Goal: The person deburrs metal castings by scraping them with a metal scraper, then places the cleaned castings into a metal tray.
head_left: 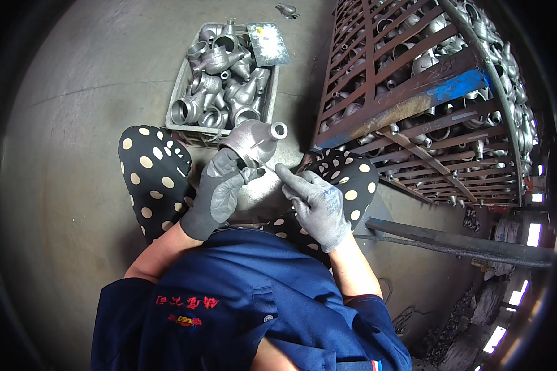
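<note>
A grey metal casting (pixel 251 137), round-bodied with a short open spout, is held up in front of my lap. My left hand (pixel 218 190), in a dark grey glove, is closed around its lower side. My right hand (pixel 319 203), in a lighter grey glove, grips a thin, slender metal tool (pixel 268 167) with the index finger stretched along it. The tool's far end meets the casting's lower edge close to my left fingers. Most of the tool is hidden in my right hand, so its exact kind is unclear.
Beyond my knees a plastic crate (pixel 177 99) is heaped with similar castings, a flat metal plate (pixel 269 44) resting at its far corner. On the right stands a large barred metal cage (pixel 408 111) full of castings. A metal beam (pixel 452 240) lies beside my right elbow.
</note>
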The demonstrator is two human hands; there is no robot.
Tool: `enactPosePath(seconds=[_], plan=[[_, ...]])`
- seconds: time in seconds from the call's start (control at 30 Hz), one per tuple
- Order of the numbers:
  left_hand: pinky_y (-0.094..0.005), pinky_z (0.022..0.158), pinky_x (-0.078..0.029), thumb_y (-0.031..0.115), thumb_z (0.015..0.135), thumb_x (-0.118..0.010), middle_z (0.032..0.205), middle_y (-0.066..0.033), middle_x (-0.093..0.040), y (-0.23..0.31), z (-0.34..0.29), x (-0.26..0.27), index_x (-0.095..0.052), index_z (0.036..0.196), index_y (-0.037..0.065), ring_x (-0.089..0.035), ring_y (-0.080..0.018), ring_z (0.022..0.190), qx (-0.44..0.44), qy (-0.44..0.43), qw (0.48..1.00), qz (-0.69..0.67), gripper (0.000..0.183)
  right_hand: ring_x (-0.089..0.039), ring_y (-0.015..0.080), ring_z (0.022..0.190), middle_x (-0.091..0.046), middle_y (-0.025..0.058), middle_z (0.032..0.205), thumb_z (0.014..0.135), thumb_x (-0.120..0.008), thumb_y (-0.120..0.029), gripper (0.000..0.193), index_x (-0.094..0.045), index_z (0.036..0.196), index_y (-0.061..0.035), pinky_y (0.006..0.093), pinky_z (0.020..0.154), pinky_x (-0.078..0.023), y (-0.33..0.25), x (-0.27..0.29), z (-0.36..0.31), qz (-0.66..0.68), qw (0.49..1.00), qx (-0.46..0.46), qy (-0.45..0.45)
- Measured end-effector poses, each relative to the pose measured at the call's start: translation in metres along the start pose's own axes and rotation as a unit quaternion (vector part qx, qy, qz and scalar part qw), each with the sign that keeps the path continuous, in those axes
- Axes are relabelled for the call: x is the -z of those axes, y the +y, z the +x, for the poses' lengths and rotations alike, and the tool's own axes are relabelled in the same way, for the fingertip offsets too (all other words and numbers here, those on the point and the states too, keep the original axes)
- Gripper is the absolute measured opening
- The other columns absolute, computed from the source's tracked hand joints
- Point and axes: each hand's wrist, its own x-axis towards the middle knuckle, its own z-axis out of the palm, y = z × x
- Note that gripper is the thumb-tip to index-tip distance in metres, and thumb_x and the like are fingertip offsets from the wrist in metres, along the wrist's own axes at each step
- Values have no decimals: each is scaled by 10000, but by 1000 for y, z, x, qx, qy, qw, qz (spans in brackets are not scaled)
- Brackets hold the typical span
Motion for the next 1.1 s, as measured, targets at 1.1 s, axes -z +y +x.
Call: enactPosePath(seconds=[1.1], plan=[[-404,984,-503,-59,881,-527,1219,-109,-595,0,-6,1,-462,1339,12,-606,-209,1098,54,6,997,-57,469,-694,204,875,-689,154,1088,875,-640,-109,455,-562,1321,-64,316,804,-544,-6,-22,-1,284,951,-121,-5]])
